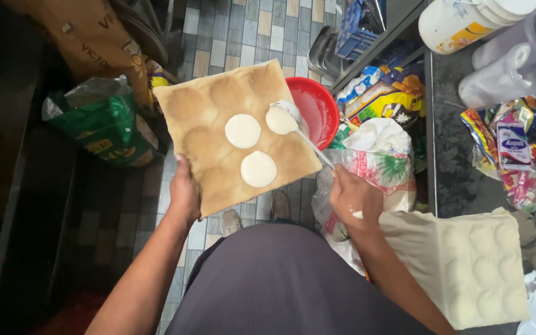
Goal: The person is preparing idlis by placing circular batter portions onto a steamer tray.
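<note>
My left hand [184, 192] grips the near edge of a square tan cloth-covered tray [203, 121] with round dimples, held tilted over the floor. Three white rounds of batter sit on it: one [242, 131] in the middle, one [259, 169] nearer me, one [280, 120] at the right. My right hand [353, 197] holds a long-handled metal spoon [310, 144], whose bowl rests on the right-hand round. White batter is smeared on my right hand.
A red bowl [319, 111] stands behind the tray. Plastic bags and packets [379, 146] crowd the floor and counter at right. A second dimpled cloth tray [473, 267] lies on the counter. A green sack [103, 124] sits at left. White jars [466, 22] stand top right.
</note>
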